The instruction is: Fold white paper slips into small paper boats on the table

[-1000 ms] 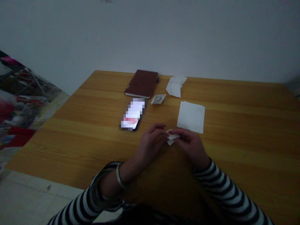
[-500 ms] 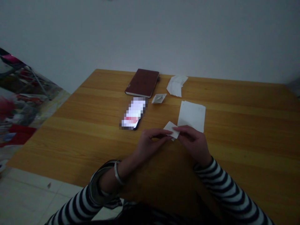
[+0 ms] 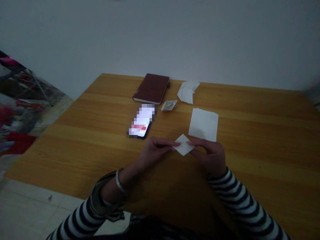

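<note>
A small folded white paper (image 3: pixel 183 149), diamond-shaped from above, is held between both hands over the near part of the table. My left hand (image 3: pixel 156 150) pinches its left corner between thumb and fingers. On the other side, my right hand (image 3: pixel 211 153) grips the right corner the same way. Just beyond my right hand lie flat white sheets (image 3: pixel 203 124). A small folded paper piece (image 3: pixel 169 105) rests farther back, between the phone and a fanned stack of white papers (image 3: pixel 188 91).
On the wooden table (image 3: pixel 100 133), a lit phone (image 3: pixel 142 120) lies left of the sheets. Behind it is a dark red notebook (image 3: pixel 153 88), near the wall (image 3: pixel 160 40). Assorted clutter (image 3: pixel 22 110) stands beyond the table's left edge.
The folded paper has turned and now shows as a fuller diamond. My left hand has shifted slightly left, and my right hand has moved slightly toward me.
</note>
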`<state>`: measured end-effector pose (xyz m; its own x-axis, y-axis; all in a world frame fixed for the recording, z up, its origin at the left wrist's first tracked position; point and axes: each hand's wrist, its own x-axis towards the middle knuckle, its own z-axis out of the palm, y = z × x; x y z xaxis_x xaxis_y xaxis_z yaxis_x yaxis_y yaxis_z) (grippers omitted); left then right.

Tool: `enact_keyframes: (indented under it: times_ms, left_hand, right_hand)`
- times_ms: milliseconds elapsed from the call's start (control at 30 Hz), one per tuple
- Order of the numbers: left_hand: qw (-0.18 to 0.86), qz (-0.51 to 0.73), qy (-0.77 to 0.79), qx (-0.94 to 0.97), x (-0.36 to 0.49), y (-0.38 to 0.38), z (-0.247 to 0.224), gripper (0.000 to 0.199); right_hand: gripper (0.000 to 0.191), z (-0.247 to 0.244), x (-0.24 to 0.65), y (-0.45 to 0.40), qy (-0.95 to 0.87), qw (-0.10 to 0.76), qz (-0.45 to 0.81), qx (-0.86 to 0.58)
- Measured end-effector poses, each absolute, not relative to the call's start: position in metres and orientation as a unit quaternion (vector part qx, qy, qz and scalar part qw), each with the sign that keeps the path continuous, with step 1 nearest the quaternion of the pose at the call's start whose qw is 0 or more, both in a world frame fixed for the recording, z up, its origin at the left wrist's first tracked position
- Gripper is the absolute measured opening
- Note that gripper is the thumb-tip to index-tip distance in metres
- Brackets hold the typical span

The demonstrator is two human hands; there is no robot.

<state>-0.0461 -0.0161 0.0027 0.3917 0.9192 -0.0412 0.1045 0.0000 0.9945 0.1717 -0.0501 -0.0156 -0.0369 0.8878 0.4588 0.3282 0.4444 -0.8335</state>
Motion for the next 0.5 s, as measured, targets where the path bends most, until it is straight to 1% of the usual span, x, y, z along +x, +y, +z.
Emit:
enact_keyframes:
  times_ms: [67,167,333,400,500]
  left_hand:
    - [0.566,0.39,0.432,0.583,-0.044,-0.016,0.003,0.013]
    - [0.562,0.428,0.449,0.548,-0.04,-0.016,0.002,0.013]
    - [0.581,0.441,0.479,0.49,-0.029,-0.021,0.004,0.01]
    - [0.586,0.445,0.493,0.465,-0.024,-0.024,0.004,0.011]
    - [0.592,0.45,0.507,0.436,-0.019,-0.027,0.004,0.019]
  right_hand:
    - [0.014,-0.016,0.171,-0.05,-0.667,0.54,0.255,-0.445]
    - [0.012,-0.017,0.168,-0.052,-0.644,0.565,0.258,-0.446]
    - [0.007,-0.017,0.156,-0.056,-0.572,0.597,0.266,-0.496]
    - [0.009,-0.016,0.149,-0.057,-0.523,0.608,0.287,-0.524]
    - [0.015,-0.017,0.138,-0.059,-0.435,0.626,0.345,-0.547]
